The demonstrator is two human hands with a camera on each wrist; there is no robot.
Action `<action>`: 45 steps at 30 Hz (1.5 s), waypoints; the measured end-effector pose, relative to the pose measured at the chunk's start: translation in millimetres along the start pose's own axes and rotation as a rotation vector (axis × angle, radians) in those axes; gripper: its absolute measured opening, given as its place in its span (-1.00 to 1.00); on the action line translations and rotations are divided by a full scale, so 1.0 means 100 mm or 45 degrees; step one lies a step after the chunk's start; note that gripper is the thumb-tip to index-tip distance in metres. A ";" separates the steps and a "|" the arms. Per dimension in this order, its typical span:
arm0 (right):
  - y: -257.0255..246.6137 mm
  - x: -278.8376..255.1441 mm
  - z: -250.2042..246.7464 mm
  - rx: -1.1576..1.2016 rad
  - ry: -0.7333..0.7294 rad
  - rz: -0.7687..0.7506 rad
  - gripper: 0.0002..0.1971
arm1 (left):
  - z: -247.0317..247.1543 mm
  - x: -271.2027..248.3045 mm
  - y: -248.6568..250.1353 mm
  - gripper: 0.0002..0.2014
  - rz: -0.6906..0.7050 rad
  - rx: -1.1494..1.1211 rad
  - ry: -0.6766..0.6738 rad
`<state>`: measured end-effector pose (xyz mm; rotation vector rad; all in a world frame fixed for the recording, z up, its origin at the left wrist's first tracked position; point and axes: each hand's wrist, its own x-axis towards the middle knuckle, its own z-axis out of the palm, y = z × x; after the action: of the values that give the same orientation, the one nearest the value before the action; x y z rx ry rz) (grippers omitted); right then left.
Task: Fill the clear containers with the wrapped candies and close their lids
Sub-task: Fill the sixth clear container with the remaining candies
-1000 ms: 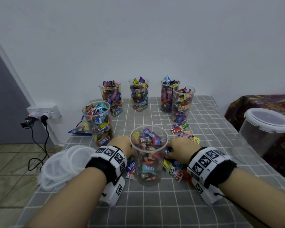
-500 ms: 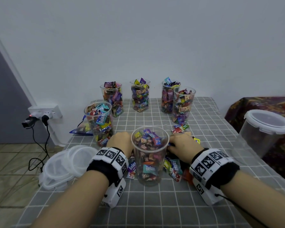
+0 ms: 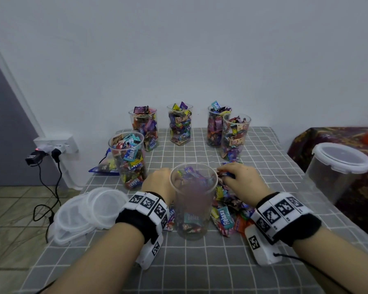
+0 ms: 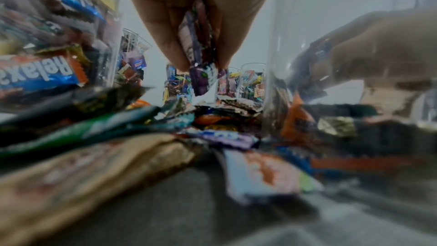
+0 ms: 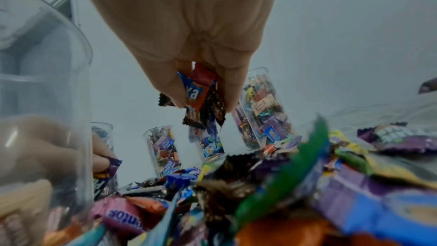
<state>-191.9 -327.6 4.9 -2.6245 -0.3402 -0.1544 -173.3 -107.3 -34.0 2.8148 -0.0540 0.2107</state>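
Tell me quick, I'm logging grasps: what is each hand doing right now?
Left hand: pinching a purple wrapped candy.
Right hand: pinching a few wrapped candies at the fingertips.

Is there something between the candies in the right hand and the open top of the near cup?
Nothing visible. The right hand pinches candies beside the near cup, whose rim has no lid.
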 end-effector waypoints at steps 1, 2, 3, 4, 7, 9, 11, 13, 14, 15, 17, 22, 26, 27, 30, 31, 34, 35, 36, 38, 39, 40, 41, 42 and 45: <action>-0.02 -0.01 -0.01 0.005 0.005 -0.006 -0.65 | 0.01 0.00 0.00 -0.75 0.003 -0.007 0.002; -0.03 -0.03 -0.02 0.008 0.013 -0.017 -0.65 | 0.00 -0.01 0.00 -0.75 0.007 -0.014 0.002; -0.05 -0.04 -0.03 0.019 0.029 -0.031 -0.66 | -0.01 -0.01 0.00 -0.75 0.009 -0.017 -0.002; -0.08 -0.05 -0.05 0.041 0.050 -0.043 -0.66 | -0.03 -0.01 0.00 -0.75 0.014 -0.018 -0.008; -0.18 -0.06 -0.13 0.098 0.141 -0.106 -0.67 | -0.10 -0.03 0.02 -0.75 0.042 0.023 -0.027; -0.26 -0.06 -0.20 0.140 0.217 -0.168 -0.69 | -0.13 -0.04 0.03 -0.75 0.056 0.056 -0.016; -0.36 -0.09 -0.26 0.207 0.284 -0.223 -0.69 | -0.14 -0.04 0.04 -0.75 0.057 0.062 -0.015; -0.47 -0.12 -0.31 0.275 0.327 -0.291 -0.69 | -0.15 -0.04 0.04 -0.75 0.057 0.061 -0.030; -0.52 -0.14 -0.32 0.308 0.340 -0.341 -0.70 | -0.15 -0.05 0.04 -0.74 0.055 0.062 -0.038; -0.56 -0.16 -0.32 0.336 0.345 -0.396 -0.71 | -0.16 -0.05 0.04 -0.74 0.056 0.065 -0.040; -0.61 -0.19 -0.28 0.344 0.333 -0.487 -0.69 | -0.17 -0.06 0.05 -0.75 0.065 0.066 -0.029; -0.65 -0.25 -0.20 0.218 0.397 -0.576 -0.64 | -0.19 -0.07 0.07 -0.76 0.066 0.078 -0.059; -0.68 -0.30 -0.15 0.122 0.432 -0.659 -0.58 | -0.21 -0.08 0.08 -0.76 0.072 0.094 -0.069; -0.68 -0.32 -0.14 0.095 0.433 -0.676 -0.59 | -0.21 -0.08 0.08 -0.76 0.071 0.093 -0.069; -0.69 -0.35 -0.11 0.051 0.412 -0.693 -0.61 | -0.22 -0.10 0.09 -0.78 0.075 0.083 -0.053; -0.69 -0.35 -0.10 0.054 0.405 -0.696 -0.62 | -0.23 -0.10 0.09 -0.78 0.075 0.081 -0.051; -0.70 -0.36 -0.06 0.072 0.374 -0.711 -0.60 | -0.27 -0.13 0.12 -0.76 0.059 0.067 -0.064; -0.71 -0.36 -0.05 0.075 0.356 -0.713 -0.60 | -0.28 -0.14 0.12 -0.75 0.055 0.063 -0.065; -0.71 -0.36 -0.05 0.083 0.339 -0.717 -0.60 | -0.28 -0.14 0.12 -0.75 0.057 0.065 -0.064; -0.70 -0.36 -0.03 0.113 0.310 -0.720 -0.59 | -0.27 -0.14 0.13 -0.75 0.064 0.085 -0.059; -0.69 -0.36 -0.03 0.127 0.302 -0.717 -0.59 | -0.27 -0.13 0.13 -0.76 0.060 0.089 -0.052; -0.69 -0.36 -0.03 0.136 0.300 -0.712 -0.58 | -0.25 -0.13 0.12 -0.76 0.057 0.084 -0.045; -0.68 -0.36 -0.02 0.145 0.300 -0.704 -0.57 | -0.24 -0.12 0.11 -0.77 0.057 0.074 -0.039; -0.68 -0.36 -0.02 0.156 0.302 -0.694 -0.55 | -0.23 -0.12 0.10 -0.77 0.058 0.061 -0.036; -0.68 -0.36 -0.02 0.221 0.313 -0.674 -0.53 | -0.19 -0.10 0.08 -0.78 0.049 0.036 -0.048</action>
<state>-244.8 -278.0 31.4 -2.2572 -0.9077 -0.5877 -186.0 -108.3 -15.1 2.8476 -0.1151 0.1686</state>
